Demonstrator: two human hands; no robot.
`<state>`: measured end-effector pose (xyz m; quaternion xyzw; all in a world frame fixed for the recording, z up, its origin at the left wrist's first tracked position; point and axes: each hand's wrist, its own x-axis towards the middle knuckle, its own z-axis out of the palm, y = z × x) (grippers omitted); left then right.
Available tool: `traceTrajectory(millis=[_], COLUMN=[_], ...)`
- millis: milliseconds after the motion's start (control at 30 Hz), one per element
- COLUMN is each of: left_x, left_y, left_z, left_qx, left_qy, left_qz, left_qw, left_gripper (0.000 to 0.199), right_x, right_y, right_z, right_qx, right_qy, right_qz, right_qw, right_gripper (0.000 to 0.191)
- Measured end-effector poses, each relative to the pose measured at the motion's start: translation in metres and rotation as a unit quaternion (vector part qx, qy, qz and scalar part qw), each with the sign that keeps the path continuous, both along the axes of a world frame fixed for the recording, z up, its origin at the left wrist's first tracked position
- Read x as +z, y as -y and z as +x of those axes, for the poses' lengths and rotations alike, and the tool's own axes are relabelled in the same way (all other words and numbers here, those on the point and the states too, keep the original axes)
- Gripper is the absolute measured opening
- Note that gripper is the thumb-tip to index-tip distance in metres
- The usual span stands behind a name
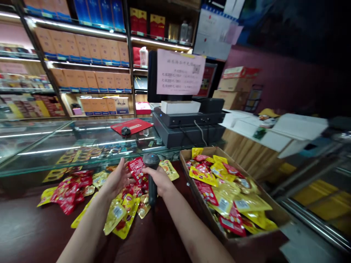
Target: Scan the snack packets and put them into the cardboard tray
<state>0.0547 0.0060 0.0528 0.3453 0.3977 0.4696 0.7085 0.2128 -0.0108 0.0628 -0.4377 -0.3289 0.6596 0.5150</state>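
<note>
My left hand (pixel 117 177) holds a red foil snack packet (pixel 137 171) upright by its edge, close to the head of a black handheld barcode scanner (pixel 151 171). My right hand (pixel 158 179) is wrapped around the scanner's grip. Below both hands, a loose pile of red and yellow foil packets (pixel 123 215) lies on a dark counter top (pixel 35 226). To the right stands an open cardboard box (pixel 197 164), filled with similar packets. My right forearm passes close to its near wall.
Behind the packets stands a glass display counter (pixel 82 137), with a red mat and a computer mouse (pixel 125 132) on top. A black cash register (pixel 189 126) sits at its right end, beneath a pink paper notice (pixel 179 72). Shelves of boxed goods fill the back wall.
</note>
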Motion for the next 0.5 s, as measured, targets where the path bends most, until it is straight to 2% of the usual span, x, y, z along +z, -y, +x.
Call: traceTrajectory(millis=[100,200,333,433,500], left_x=[0.017,0.043,0.083,0.110,0.123], left_y=[0.007,0.007,0.005,0.010,0.015], left_z=[0.032,0.076,0.152,0.212,0.246], left_qx=[-0.004,-0.027,-0.077,-0.073,-0.073], left_qy=[0.036,0.027,0.030,0.029,0.012], left_qz=[-0.003,0.014,0.044,0.056,0.084], left_qw=[0.999,0.999,0.996,0.995,0.994], left_gripper=[0.051,0.058,0.065,0.073,0.075], right_x=[0.016,0.039,0.075,0.098,0.108], right_y=[0.012,0.028,0.052,0.068,0.076], right_z=[0.025,0.061,0.121,0.165,0.190], right_qx=[-0.019,-0.058,-0.144,-0.199,-0.231], right_qy=[0.008,0.011,0.020,0.037,0.051], right_qz=[0.012,0.058,0.101,0.108,0.126], right_qw=[1.000,0.997,0.984,0.973,0.964], right_gripper=[0.029,0.031,0.029,0.029,0.030])
